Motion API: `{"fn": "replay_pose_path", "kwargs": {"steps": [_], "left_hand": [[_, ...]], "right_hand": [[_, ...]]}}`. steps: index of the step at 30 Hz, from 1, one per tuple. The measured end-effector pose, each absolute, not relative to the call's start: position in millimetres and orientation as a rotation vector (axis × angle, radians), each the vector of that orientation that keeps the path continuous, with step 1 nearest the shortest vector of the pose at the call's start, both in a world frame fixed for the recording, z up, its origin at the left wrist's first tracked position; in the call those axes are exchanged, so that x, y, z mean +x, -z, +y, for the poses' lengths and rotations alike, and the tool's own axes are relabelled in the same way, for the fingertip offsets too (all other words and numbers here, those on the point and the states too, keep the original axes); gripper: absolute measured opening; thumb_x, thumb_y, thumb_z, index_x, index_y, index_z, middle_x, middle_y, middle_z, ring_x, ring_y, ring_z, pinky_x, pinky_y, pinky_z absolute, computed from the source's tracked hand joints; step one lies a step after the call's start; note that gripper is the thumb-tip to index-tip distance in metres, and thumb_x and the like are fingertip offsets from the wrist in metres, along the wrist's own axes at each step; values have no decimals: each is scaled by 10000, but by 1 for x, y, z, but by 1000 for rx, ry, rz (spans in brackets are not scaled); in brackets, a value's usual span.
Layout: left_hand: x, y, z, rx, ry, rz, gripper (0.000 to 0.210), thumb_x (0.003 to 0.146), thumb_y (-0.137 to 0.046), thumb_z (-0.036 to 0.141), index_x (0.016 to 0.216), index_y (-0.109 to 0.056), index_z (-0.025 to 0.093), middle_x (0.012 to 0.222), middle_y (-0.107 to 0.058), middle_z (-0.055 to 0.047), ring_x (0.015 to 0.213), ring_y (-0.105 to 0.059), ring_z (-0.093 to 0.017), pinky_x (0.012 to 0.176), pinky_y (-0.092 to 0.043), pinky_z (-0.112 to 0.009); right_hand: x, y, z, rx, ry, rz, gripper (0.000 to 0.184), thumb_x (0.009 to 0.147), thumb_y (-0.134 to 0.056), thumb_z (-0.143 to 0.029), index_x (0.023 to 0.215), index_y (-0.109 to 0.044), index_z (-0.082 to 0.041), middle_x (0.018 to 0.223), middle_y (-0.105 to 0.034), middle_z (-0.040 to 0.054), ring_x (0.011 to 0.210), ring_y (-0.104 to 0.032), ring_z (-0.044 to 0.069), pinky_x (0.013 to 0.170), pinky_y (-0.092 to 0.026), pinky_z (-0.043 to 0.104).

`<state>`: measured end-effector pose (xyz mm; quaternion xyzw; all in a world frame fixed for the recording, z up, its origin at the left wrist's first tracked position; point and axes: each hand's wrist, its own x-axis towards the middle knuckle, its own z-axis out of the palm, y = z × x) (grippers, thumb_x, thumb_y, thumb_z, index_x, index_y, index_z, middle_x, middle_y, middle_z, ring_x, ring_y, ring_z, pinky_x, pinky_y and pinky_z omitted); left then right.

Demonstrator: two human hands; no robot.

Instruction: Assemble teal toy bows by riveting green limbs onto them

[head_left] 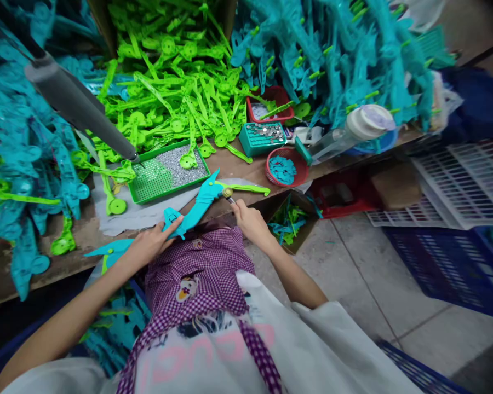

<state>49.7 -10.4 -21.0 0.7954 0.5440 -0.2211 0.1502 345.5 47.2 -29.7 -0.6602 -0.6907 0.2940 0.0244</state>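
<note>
Head view, right hand [248, 220] curled, gripping metal-headed tool [228, 193]

Soft cool light, dim corners, wide-angle stretching, blurred outer edges

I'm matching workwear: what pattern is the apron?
The apron is purple-and-white check; it shows in the head view.

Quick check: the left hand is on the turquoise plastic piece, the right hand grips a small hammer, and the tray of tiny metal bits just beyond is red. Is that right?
Not quite: the head view shows that the tray of tiny metal bits is green. The left hand is on the turquoise plastic piece, and the right hand grips a small hammer.
</note>
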Motion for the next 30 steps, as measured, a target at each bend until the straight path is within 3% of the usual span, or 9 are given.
{"fn": "replay_pose_path", "kwargs": {"steps": [5,11,14,20,26,30], "left_hand": [[48,17,-10,2272,636,1553,617,1010,-305,435,1551,-12,383,1294,-552,-172,930,-695,-349,751,-562,-458],[48,14,-10,2251,644,1555,627,1007,-332,427,1553,-26,382,1323,-545,-179,942,-695,-356,754,-564,-461],[49,13,-10,2261,679,1558,614,1008,-332,423,1552,-49,387,1317,-548,-181,936,-698,-358,747,-567,-463],[45,22,-13,2332,676,1586,598,1007,-316,441,1552,-78,383,1267,-571,-176,869,-709,-341,727,-573,-459],[44,26,-14,2350,664,1579,603,1005,-316,445,1552,-70,385,1276,-559,-172,840,-710,-326,716,-568,-444],[42,25,-12,2325,630,1574,607,1001,-326,438,1556,-91,367,1260,-562,-180,844,-702,-327,697,-553,-422]], "right_hand": [[359,25,50,-2016,-775,-1967,438,998,-162,-455,1028,-531,-221,730,-639,58,705,-621,240,626,-291,271],[368,19,55,-2122,-691,-2074,437,1007,-190,-433,1067,-550,-193,789,-683,94,713,-630,245,647,-301,281],[361,21,59,-2160,-591,-2051,495,1017,-118,-434,1117,-526,-173,847,-696,116,760,-649,246,666,-330,285],[353,26,65,-2265,-775,-2193,472,1010,-165,-463,1131,-520,-176,967,-715,170,827,-673,291,675,-351,305],[389,23,52,-2379,-538,-1852,540,1013,-68,-442,1119,-518,-163,887,-704,154,826,-667,273,675,-339,295],[398,37,51,-2490,-689,-1894,474,1011,-163,-437,1086,-539,-160,901,-697,165,796,-654,270,689,-339,301]]}}
